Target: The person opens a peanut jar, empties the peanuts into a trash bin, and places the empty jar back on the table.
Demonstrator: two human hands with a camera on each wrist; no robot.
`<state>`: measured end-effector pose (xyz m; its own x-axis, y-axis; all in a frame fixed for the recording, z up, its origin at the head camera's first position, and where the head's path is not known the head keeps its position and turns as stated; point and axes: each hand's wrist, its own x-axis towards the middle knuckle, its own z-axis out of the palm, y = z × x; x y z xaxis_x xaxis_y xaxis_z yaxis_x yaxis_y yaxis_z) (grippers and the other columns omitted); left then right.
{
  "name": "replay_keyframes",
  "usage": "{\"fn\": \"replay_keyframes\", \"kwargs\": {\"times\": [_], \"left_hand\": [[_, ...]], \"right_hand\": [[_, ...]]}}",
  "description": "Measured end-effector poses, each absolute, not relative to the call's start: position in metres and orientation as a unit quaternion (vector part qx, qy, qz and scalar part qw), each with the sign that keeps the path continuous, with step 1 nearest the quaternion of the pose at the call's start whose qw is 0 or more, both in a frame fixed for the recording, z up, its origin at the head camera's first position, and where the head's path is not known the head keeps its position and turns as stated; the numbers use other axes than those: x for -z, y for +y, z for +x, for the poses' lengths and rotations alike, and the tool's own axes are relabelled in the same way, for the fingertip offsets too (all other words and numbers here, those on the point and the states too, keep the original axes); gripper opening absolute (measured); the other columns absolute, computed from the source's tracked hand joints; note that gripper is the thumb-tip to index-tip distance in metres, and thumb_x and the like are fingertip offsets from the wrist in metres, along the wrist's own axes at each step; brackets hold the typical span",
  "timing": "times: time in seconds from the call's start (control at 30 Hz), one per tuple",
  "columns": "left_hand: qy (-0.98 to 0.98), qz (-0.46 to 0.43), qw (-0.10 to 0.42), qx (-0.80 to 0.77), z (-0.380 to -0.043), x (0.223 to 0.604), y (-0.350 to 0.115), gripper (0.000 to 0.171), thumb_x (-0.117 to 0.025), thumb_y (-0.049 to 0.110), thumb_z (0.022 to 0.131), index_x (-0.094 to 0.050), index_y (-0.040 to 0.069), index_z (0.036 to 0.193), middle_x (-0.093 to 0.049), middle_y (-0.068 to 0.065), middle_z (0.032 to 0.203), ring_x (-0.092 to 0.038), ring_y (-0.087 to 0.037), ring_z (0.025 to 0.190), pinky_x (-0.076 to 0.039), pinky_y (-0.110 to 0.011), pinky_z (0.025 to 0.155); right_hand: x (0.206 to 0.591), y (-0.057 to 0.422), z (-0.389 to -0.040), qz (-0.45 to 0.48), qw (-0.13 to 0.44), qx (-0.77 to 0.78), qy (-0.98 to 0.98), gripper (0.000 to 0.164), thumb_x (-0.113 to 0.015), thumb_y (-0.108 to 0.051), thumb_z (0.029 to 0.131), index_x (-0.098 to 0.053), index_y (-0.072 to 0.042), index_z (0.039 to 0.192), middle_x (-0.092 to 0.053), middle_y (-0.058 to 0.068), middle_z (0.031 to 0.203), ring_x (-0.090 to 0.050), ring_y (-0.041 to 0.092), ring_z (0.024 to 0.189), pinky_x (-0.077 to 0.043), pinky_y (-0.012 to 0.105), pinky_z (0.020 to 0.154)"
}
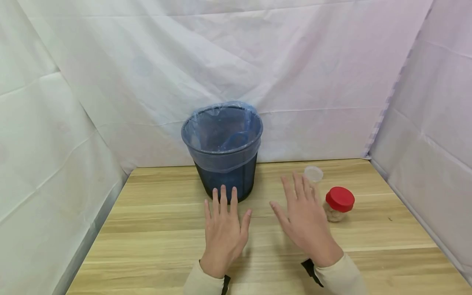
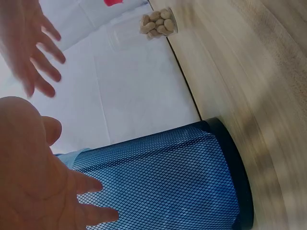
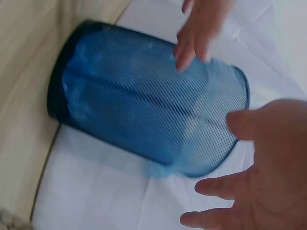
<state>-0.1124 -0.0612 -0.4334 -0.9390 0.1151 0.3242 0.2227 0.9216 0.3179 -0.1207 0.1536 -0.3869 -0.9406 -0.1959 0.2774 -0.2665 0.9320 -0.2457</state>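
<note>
Both hands are spread over the wooden table, palms down and holding nothing. My left hand (image 1: 223, 237) has its fingertips in front of the base of a dark mesh wastebasket (image 1: 225, 180), overlapping it in the head view. Farther right, my right hand (image 1: 307, 221) has its fingers pointing toward a clear container (image 1: 313, 173), whose lower part they partly hide. Peanuts (image 2: 158, 23) lie in the bottom of that container in the left wrist view. Beside the right hand stands a jar with a red lid (image 1: 340, 199) and tan contents.
A thin blue bag (image 1: 223, 162) lines the wastebasket and folds over its rim. The table (image 1: 155, 229) runs back to a white cloth (image 1: 313, 73), and more white cloth hangs at left and right. A small dark speck (image 1: 390, 219) lies at the table's right.
</note>
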Motion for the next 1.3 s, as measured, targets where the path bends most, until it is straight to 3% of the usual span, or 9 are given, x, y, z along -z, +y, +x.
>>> {"fn": "replay_keyframes", "kwargs": {"times": [0.13,0.3,0.9,1.3], "left_hand": [[-0.967,-0.089,0.156,0.178,-0.113,0.436,-0.061,0.072,-0.038,0.055,0.114,-0.036,0.008,0.169,-0.031,-0.026,0.174,-0.023,-0.050,0.164,-0.019,-0.075,0.129],[-0.966,-0.089,0.160,0.184,-0.113,0.436,-0.062,0.071,-0.039,0.053,0.114,-0.037,0.007,0.168,-0.032,-0.027,0.173,-0.024,-0.050,0.163,-0.019,-0.075,0.129],[-0.966,-0.086,0.149,0.191,-0.112,0.438,-0.063,0.071,-0.040,0.053,0.114,-0.037,0.006,0.168,-0.032,-0.028,0.173,-0.023,-0.051,0.163,-0.019,-0.075,0.129],[-0.966,-0.079,0.138,0.203,-0.112,0.437,-0.063,0.072,-0.040,0.054,0.114,-0.038,0.006,0.168,-0.033,-0.028,0.173,-0.024,-0.051,0.163,-0.017,-0.075,0.129]], "right_hand": [[0.381,0.172,-0.120,0.097,0.161,-0.151,-0.970,0.072,-0.062,-0.040,0.109,-0.039,-0.001,0.164,-0.029,0.031,0.172,-0.027,0.056,0.159,-0.024,0.077,0.125],[0.385,0.200,-0.123,0.068,0.190,-0.170,-0.965,0.067,-0.059,-0.036,0.111,-0.038,0.001,0.163,-0.034,0.035,0.167,-0.031,0.058,0.154,-0.029,0.078,0.119],[0.433,0.256,-0.138,0.005,0.158,-0.132,-0.979,0.044,-0.048,-0.016,0.112,-0.052,0.005,0.149,-0.035,0.046,0.156,-0.034,0.067,0.142,-0.035,0.083,0.107],[0.438,0.257,-0.140,0.024,0.187,-0.120,-0.975,0.034,-0.064,-0.007,0.097,-0.064,0.000,0.130,-0.051,0.043,0.138,-0.050,0.067,0.122,-0.051,0.083,0.086]]}}
